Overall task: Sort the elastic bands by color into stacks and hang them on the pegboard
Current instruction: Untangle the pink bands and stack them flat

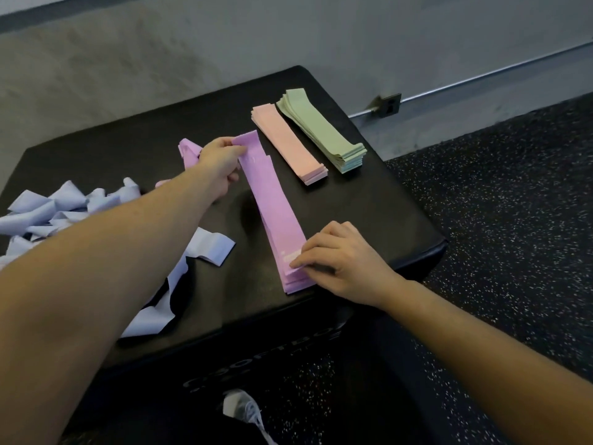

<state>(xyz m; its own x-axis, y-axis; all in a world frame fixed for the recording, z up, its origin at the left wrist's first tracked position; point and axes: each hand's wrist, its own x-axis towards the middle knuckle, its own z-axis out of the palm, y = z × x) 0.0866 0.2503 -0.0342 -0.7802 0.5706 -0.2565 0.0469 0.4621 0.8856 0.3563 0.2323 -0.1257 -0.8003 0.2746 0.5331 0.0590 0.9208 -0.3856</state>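
Note:
A stack of purple bands (276, 213) lies lengthwise on the black soft box (369, 200). My left hand (221, 165) pinches the far end of the top purple band. My right hand (340, 258) presses its fingers on the stack's near end. Another loose purple band (187, 154) lies behind my left hand. A pink stack (287, 142) and a green stack (321, 128) lie side by side at the far right of the box. An unsorted heap of pale blue bands (64, 210) covers the left side. No pegboard is in view.
The box's right edge drops to a dark speckled floor (513, 220). A grey wall (224, 43) runs behind, with a metal conduit and outlet box (388, 104). A shoe (247, 412) shows below the box front.

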